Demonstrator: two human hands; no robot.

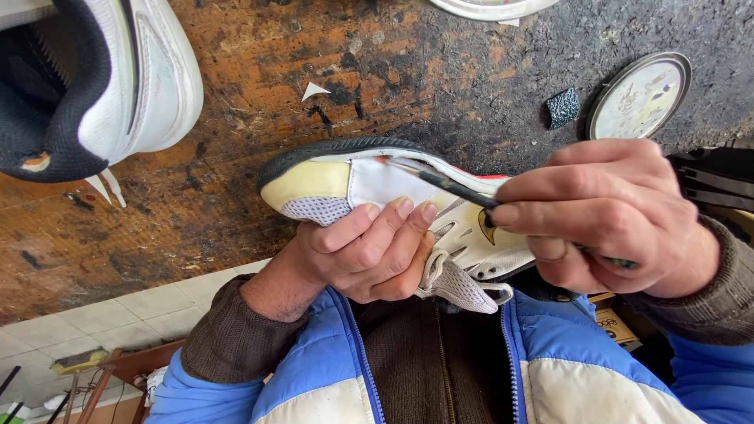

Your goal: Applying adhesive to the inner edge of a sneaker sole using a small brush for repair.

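A white sneaker point(377, 182) with a yellowed toe, grey mesh and a black sole lies on its side against my chest. My left hand point(361, 251) grips it from below, fingers curled over the upper. My right hand point(609, 216) pinches a thin dark brush point(440, 182). The brush tip touches the seam where the upper meets the sole, near the toe.
A worn, stained wooden workbench point(259, 94) fills the view. Another white and black sneaker point(94, 78) lies at the top left. A round tin lid point(640, 94) and a small dark block point(562, 107) sit at the top right. Tiled floor point(94, 322) shows at the lower left.
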